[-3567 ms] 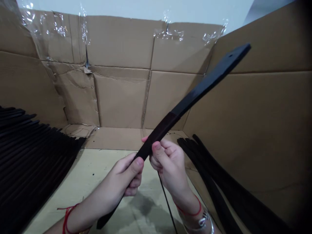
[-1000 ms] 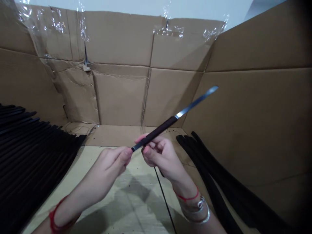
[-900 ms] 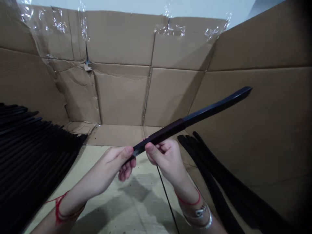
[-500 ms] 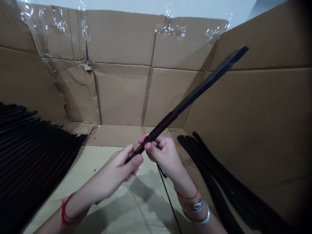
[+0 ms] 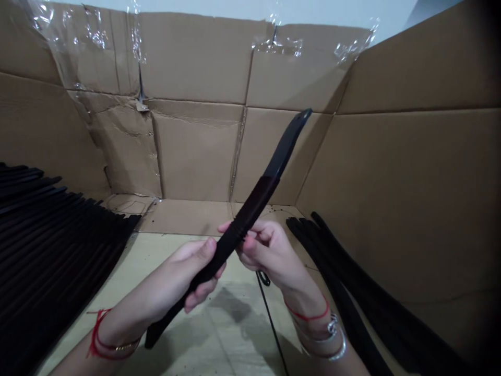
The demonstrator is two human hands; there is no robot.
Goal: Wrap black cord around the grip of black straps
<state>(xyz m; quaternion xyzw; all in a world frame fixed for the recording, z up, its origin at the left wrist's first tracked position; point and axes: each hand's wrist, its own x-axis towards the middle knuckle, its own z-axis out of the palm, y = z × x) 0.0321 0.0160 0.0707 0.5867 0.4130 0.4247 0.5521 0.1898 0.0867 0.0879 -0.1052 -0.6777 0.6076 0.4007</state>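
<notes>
Gripping dark strip [image 5: 219, 255]: left hand [image 5: 183, 269] curled round it, right hand [image 5: 272, 253] pinching at wrapping [image 5: 255, 204].

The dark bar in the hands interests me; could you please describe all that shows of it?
The dark bar is long and gently curved, with a slightly glossy upper part and a small hole-like spot near its top end. A dark brown wrap covers it partway along, with narrow ridges at the wrap's lower edge; the bar's material is unclear. It slants up to the right, above a pale surface, in the grip of the left hand, while the right hand touches it near the ridges.
</notes>
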